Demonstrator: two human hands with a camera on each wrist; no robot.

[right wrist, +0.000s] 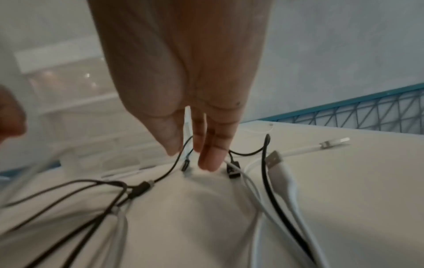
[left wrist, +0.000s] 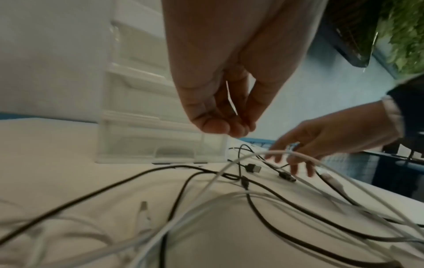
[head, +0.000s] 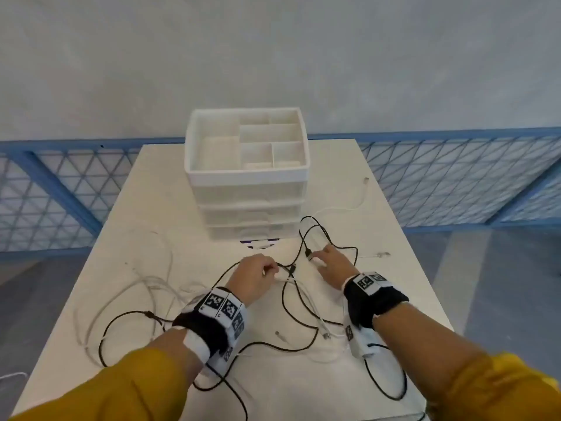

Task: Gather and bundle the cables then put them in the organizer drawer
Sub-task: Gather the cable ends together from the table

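Several black cables (head: 315, 229) and white cables (head: 127, 293) lie tangled across the white table (head: 151, 208). Behind them stands the white organizer (head: 247, 189) with its stacked drawers pushed in and a divided tray on top. My left hand (head: 270, 270) has curled fingers and pinches a white cable (head: 283, 279), which arcs up off the table (left wrist: 252, 155) in the left wrist view. My right hand (head: 324, 256) is open, its straight fingertips (right wrist: 210, 163) touching the table between two black plugs (right wrist: 232, 170).
A white cable (head: 358, 205) runs off to the right of the organizer, and a small white plug (head: 382, 255) lies right of my right hand. Blue mesh railing (head: 60, 192) flanks the table on both sides. More cable loops hang near the front edge (head: 385, 387).
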